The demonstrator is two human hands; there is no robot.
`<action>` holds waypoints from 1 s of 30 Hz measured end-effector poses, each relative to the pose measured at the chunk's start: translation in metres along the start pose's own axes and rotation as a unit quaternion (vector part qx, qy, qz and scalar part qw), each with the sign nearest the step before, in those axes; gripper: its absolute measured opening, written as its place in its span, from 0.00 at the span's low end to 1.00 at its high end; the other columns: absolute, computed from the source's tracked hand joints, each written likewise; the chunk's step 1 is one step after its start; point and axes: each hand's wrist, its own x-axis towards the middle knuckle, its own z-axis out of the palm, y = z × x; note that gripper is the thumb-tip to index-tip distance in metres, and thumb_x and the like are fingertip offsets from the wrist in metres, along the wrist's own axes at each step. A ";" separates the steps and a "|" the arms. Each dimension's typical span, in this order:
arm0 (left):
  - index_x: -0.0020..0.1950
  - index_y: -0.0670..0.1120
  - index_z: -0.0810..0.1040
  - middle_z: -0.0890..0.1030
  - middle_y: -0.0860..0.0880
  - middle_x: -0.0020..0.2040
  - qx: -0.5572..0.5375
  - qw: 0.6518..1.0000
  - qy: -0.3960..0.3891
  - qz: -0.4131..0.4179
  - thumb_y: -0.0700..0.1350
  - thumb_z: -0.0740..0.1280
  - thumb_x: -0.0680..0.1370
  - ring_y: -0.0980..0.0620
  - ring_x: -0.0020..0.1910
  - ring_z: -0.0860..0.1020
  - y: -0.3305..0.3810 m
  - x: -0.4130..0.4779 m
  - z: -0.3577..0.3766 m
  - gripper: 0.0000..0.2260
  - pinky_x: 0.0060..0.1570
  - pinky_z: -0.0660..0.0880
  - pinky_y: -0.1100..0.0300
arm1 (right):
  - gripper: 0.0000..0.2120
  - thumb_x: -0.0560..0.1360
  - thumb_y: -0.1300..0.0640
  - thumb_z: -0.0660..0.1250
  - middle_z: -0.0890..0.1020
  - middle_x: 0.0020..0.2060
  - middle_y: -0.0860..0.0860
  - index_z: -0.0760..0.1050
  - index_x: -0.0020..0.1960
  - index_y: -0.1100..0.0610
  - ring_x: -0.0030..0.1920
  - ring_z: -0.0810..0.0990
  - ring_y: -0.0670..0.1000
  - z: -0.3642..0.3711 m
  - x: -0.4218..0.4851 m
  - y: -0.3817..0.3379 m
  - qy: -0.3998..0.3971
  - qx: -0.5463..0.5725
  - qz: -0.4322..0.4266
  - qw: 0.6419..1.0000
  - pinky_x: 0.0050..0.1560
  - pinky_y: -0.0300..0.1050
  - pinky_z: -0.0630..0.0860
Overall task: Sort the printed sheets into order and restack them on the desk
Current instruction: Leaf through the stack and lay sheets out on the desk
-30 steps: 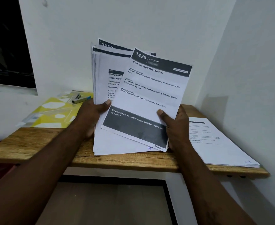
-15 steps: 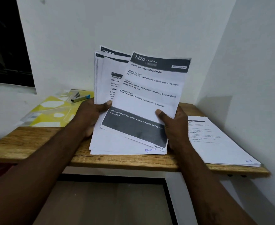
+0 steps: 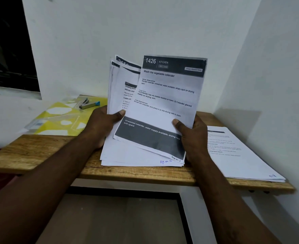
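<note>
I hold a fanned bundle of printed sheets (image 3: 120,152) upright over the wooden desk (image 3: 39,152). My left hand (image 3: 103,125) grips the bundle's left side, thumb on the front. My right hand (image 3: 192,136) pinches the front sheet (image 3: 164,103), headed "1426 Kitchen", at its right edge; "Page No. 2" is handwritten at its bottom corner. The sheet behind shows "Pg-No-12". A second stack of printed sheets (image 3: 238,155) lies flat on the desk at the right.
A yellow patterned folder (image 3: 60,120) lies on the desk's left part with a stapler (image 3: 88,105) on top. White walls close in behind and on the right. A dark window (image 3: 7,41) is at the upper left.
The front sheet has swung more upright and shifted slightly right over the bundle. Both hands keep their grips in about the same place.
</note>
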 end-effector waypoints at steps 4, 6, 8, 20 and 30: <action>0.56 0.46 0.84 0.88 0.43 0.52 0.009 1.000 0.011 -0.005 0.42 0.75 0.79 0.37 0.51 0.87 0.001 0.000 0.000 0.07 0.52 0.84 0.40 | 0.14 0.72 0.54 0.77 0.88 0.53 0.47 0.83 0.58 0.48 0.54 0.87 0.52 0.000 -0.001 -0.001 -0.003 -0.010 0.005 1.000 0.60 0.62 0.82; 0.58 0.45 0.84 0.88 0.43 0.52 0.007 1.000 0.015 -0.009 0.42 0.76 0.78 0.37 0.51 0.86 0.001 0.000 0.000 0.09 0.53 0.83 0.38 | 0.17 0.71 0.51 0.77 0.88 0.53 0.46 0.83 0.59 0.50 0.54 0.87 0.51 0.000 -0.002 -0.001 0.000 -0.019 0.009 1.000 0.60 0.62 0.82; 0.60 0.44 0.84 0.88 0.43 0.53 0.000 1.000 0.015 -0.011 0.42 0.76 0.78 0.37 0.52 0.86 0.002 0.000 0.000 0.11 0.53 0.83 0.38 | 0.18 0.70 0.50 0.77 0.88 0.53 0.46 0.83 0.59 0.51 0.54 0.87 0.50 0.001 -0.002 -0.002 0.003 -0.023 0.009 1.000 0.61 0.61 0.82; 0.62 0.43 0.83 0.88 0.43 0.55 -0.034 0.999 -0.010 0.000 0.45 0.76 0.78 0.39 0.55 0.86 0.003 -0.003 0.002 0.13 0.57 0.82 0.40 | 0.16 0.69 0.48 0.77 0.88 0.53 0.44 0.83 0.57 0.46 0.54 0.86 0.49 0.002 0.000 -0.003 0.023 -0.052 -0.005 0.998 0.60 0.59 0.82; 0.60 0.42 0.84 0.88 0.42 0.55 -0.007 1.000 -0.016 0.014 0.35 0.78 0.73 0.38 0.55 0.86 0.001 0.000 0.001 0.16 0.60 0.81 0.38 | 0.17 0.71 0.52 0.78 0.88 0.52 0.44 0.83 0.59 0.50 0.53 0.87 0.48 0.002 0.000 -0.002 0.031 -0.054 -0.005 0.998 0.60 0.58 0.83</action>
